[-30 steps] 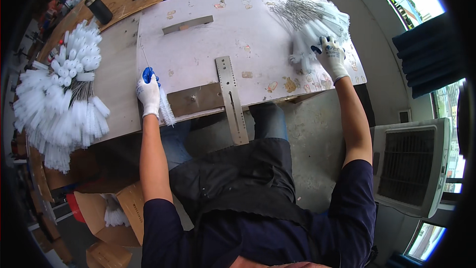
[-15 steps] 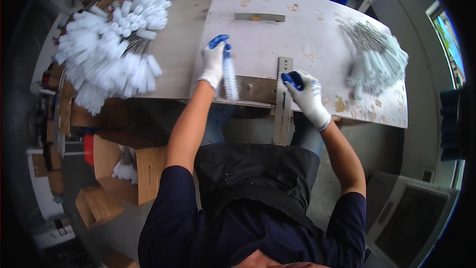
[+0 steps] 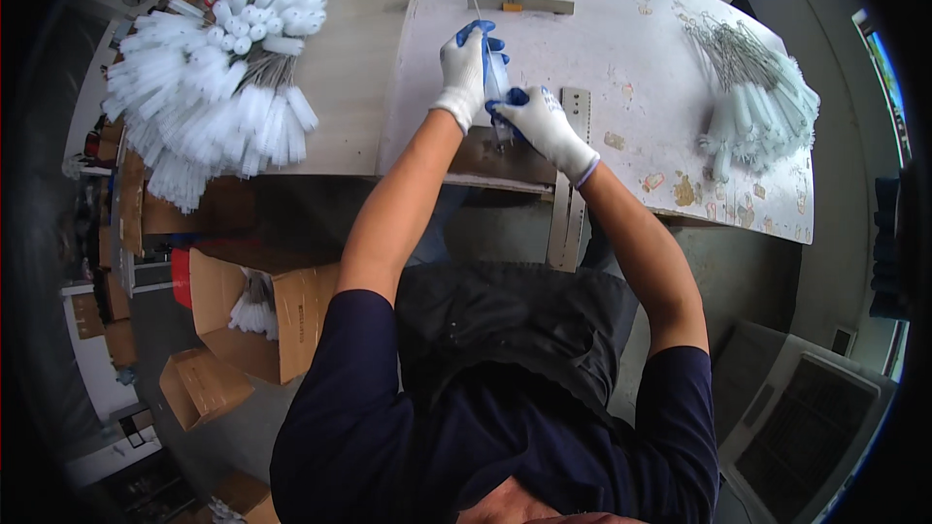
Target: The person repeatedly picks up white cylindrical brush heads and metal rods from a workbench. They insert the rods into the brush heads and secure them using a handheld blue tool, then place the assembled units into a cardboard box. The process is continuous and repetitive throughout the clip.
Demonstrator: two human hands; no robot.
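While the white-gloved left hand (image 3: 467,66) clasped a white-bristled brush (image 3: 496,80), the right hand (image 3: 541,124) pinched it. Brown cardboard (image 3: 303,315) bore lettering.

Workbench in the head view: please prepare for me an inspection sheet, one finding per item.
Surface: white tabletop, with brownish worn patches.
Job's things: white brush in hand; left brush pile; right brush pile.
Clutter: slotted metal bar overhangs near edge; metal strip lies farther back.
Hands: left hand grips the brush; right hand is at its near end.
Cables: nothing seen clearly.
Surroundings: open cardboard box at lower left; boxy appliance at lower right.
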